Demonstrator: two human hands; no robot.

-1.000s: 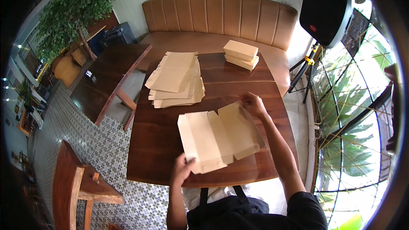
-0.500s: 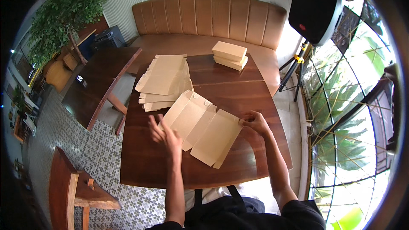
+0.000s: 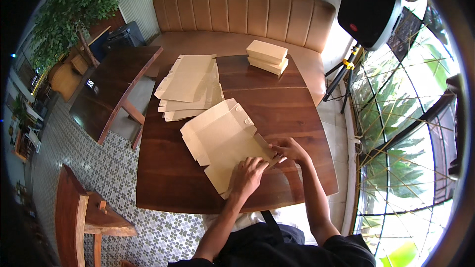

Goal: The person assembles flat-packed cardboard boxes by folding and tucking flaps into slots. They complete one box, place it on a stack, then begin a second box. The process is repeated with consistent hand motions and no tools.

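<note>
A partly folded cardboard box (image 3: 217,141) lies at an angle on the dark wooden table (image 3: 163,178), with some side flaps raised. My left hand (image 3: 247,175) reaches across the near part of the box, its fingers curled onto the right-hand flap. Close beside it, my right hand (image 3: 291,151) pinches the same flap at the box's right edge. The fingertips of both hands hide part of that fold. Flat cardboard blanks (image 3: 188,81) lie in an uneven stack beyond the box, to the left. Two closed cardboard boxes (image 3: 267,51) sit one on the other at the far right.
A brown padded bench (image 3: 237,17) curves behind the table. To the left stand a second wooden table (image 3: 114,89) and a wooden chair (image 3: 74,212). A black speaker (image 3: 368,10) on a tripod is at the far right, by a window with bars.
My left hand has come across to the right from the box's left side onto its right flap. The box's panels have been turned and partly raised; my right hand has shifted slightly nearer.
</note>
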